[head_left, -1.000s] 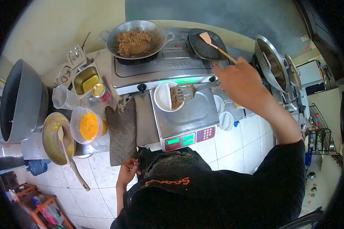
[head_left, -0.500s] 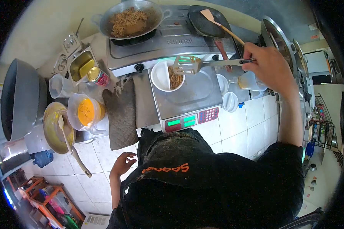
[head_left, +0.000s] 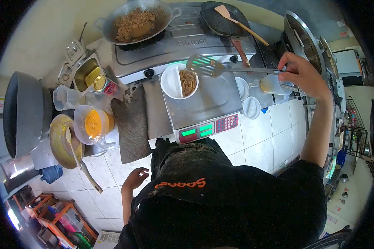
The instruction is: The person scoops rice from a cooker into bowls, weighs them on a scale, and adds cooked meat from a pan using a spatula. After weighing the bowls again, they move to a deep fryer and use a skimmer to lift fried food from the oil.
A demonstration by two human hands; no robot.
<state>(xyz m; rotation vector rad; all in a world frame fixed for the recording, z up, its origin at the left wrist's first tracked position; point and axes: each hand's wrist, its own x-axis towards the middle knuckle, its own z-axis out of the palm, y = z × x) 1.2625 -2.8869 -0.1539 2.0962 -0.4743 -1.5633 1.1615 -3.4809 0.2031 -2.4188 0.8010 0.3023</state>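
My right hand point(head_left: 301, 75) grips the handle end of a slotted metal spatula point(head_left: 205, 66), whose head hangs just right of a white divided bowl point(head_left: 171, 81). The bowl stands on the scale's steel plate point(head_left: 212, 101), with shredded brown food point(head_left: 188, 82) in its right compartment; its left compartment looks empty. Green digits glow on the scale's display. Low beside the apron, my left hand point(head_left: 136, 178) hangs with loosely curled fingers and nothing in it.
A wok point(head_left: 170, 17) of brown shredded food sits on the stove point(head_left: 187, 45). Right of it lies a black pan point(head_left: 214, 23) with a spatula. An oven mitt point(head_left: 131, 124), an orange-filled jug point(head_left: 85, 139) and a yellow-smeared bowl point(head_left: 58, 151) are at the left.
My right hand has moved slightly right and down with the spatula, whose head has shifted right, away from the bowl's food. The view has shifted a little.
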